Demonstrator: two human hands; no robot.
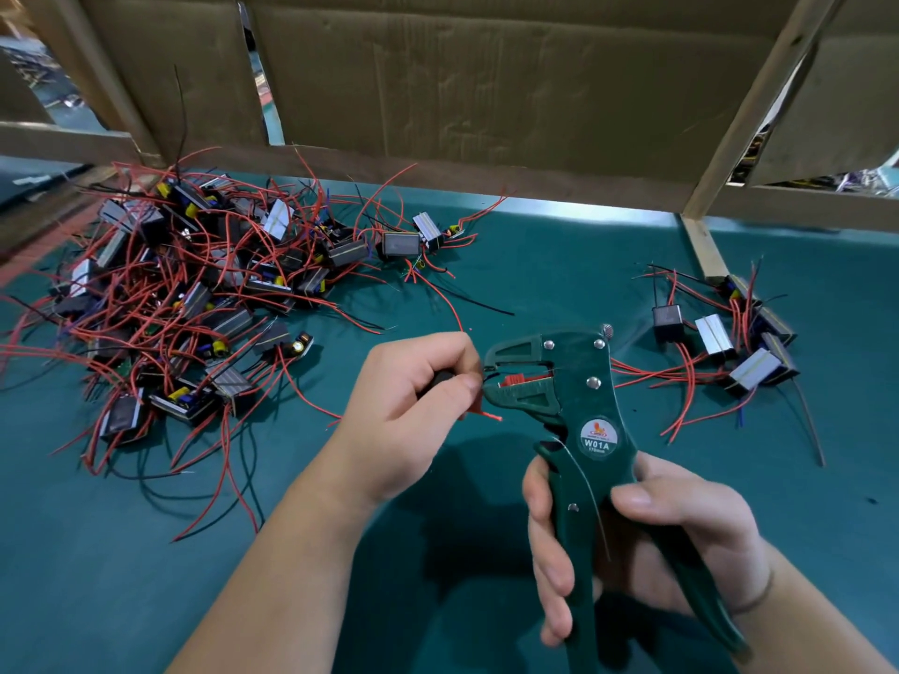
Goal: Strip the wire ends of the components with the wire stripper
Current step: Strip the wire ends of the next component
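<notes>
On the green table (559, 265) a big pile of components (194, 294) lies at your left and a smaller group (729, 342) at your right. Between them, your right hand (656, 542) grips the wire stripper (579, 396) by its handles. Your left hand (413, 406) pinches one dark component (438, 381), its wire at the stripper's mouth.

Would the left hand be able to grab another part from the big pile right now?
Probably not yet. The left hand grips a component at the mouth of the wire stripper. The pile lies close, with nothing between, so once emptied it likely could.
</notes>
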